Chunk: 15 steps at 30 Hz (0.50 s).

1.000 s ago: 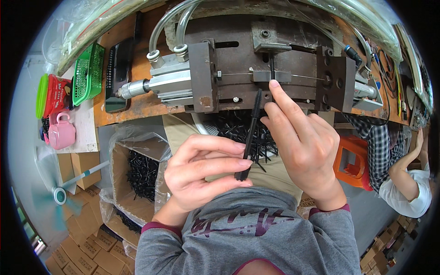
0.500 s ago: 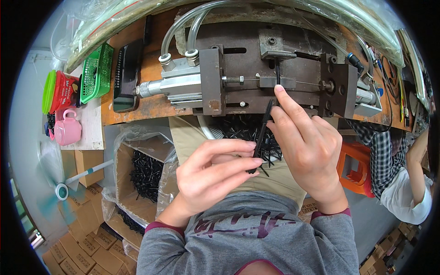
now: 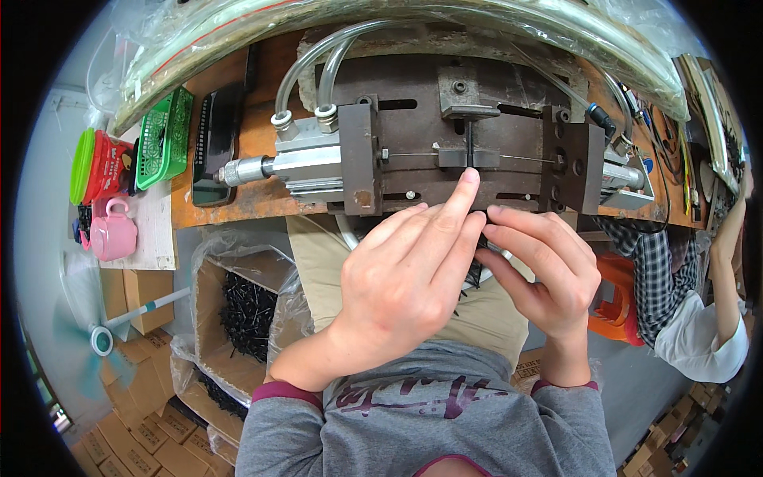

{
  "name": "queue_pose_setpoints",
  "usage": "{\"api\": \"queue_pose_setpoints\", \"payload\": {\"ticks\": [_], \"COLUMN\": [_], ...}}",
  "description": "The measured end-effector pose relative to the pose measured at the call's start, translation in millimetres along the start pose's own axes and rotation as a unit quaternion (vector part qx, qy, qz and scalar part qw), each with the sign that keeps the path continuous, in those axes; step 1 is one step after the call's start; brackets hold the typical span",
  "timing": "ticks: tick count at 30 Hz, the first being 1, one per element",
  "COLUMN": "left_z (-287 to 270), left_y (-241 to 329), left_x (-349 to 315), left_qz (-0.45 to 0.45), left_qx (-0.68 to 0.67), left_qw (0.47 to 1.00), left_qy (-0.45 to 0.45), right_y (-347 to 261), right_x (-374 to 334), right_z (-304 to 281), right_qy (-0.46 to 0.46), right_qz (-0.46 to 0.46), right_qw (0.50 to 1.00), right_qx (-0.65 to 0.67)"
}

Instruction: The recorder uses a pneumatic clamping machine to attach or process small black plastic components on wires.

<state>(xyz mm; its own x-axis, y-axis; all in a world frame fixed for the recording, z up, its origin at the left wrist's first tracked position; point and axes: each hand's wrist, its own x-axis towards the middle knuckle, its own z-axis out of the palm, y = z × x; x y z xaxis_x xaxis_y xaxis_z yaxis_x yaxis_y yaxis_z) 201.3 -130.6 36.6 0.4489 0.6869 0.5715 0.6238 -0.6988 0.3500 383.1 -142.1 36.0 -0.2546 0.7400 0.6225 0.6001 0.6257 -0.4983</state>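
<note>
My left hand (image 3: 405, 274) reaches across with one finger stretched out. That fingertip touches the near end of a thin black rod (image 3: 470, 143), which lies in the small metal block (image 3: 453, 159) of a clamping fixture. Close beside it, my right hand (image 3: 544, 266) has its thumb and fingers drawn together. A small dark tip shows between the two hands, but the fingers hide most of it. Below them, partly covered by my hands, black brush wands (image 3: 474, 277) lie over my lap.
Metal cylinders (image 3: 314, 167) with clear hoses flank the fixture on a wooden bench (image 3: 270, 203). Left are a phone (image 3: 216, 135), green basket (image 3: 165, 135), pink cup (image 3: 114, 232), and a lined carton (image 3: 211, 306) of black pieces. Another person's arm (image 3: 727, 230) is at right.
My left hand has moved up to the fixture, its finger replacing my right finger at the rod. My right hand has drawn back and closed. The brush wand in my left hand is now mostly hidden.
</note>
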Motion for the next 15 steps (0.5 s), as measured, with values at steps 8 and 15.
{"api": "queue_pose_setpoints", "payload": {"ticks": [8,15], "left_z": [5.4,0.6], "left_y": [2.7,2.4], "left_x": [11.5,11.6], "left_qz": [-0.021,-0.026], "left_qx": [0.036,0.058], "left_qw": [0.998,0.995], "left_qy": [-0.052,-0.074], "right_y": [-2.6,-5.9], "right_x": [-12.1,23.3], "right_z": [-7.6,-35.1], "right_qy": [-0.002,0.020], "right_qz": [0.014,-0.005], "right_qw": [1.000,0.999], "right_qx": [-0.013,0.047]}}
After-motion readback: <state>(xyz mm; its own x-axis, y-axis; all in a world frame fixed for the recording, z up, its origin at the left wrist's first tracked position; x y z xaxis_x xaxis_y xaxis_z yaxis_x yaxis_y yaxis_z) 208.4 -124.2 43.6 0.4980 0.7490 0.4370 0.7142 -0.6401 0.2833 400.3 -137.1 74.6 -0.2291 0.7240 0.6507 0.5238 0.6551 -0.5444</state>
